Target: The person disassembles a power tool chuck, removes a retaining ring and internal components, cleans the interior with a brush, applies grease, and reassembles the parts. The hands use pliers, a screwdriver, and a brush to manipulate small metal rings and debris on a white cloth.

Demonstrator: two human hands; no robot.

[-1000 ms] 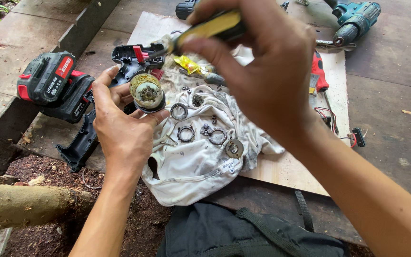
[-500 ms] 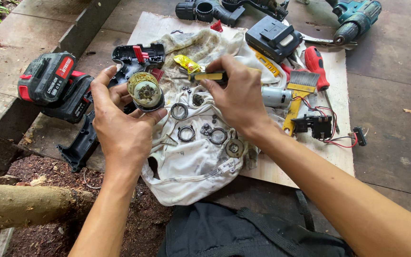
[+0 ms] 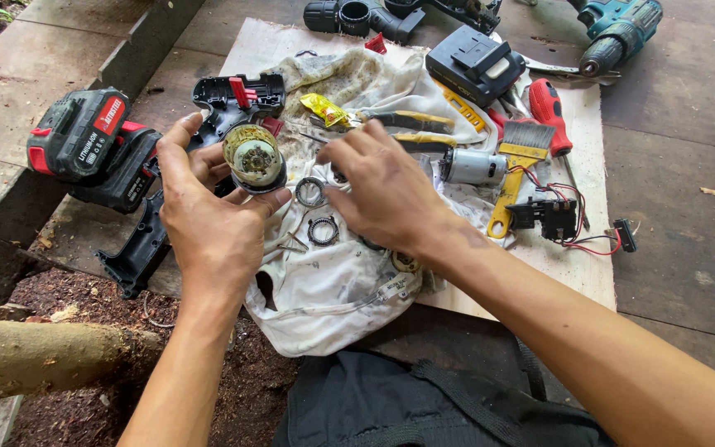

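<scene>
Grease blurs the gearbox (image 3: 254, 157) we grip in our left hand (image 3: 208, 219). Our right hand (image 3: 382, 190) hovers open over the rag (image 3: 324, 290), hiding small rings; one bearing ring (image 3: 310, 192) shows.

Left hand (image 3: 208, 215) was raised, back toward camera, fingers curled upward, thumb and fingertips pinched closed at top. Left forearm ran up from lower left. Right hand (image 3: 382, 186) lay palm down, fingers bent and spread, tips lowered, nothing gripped. Right forearm crossed in from lower right.
</scene>
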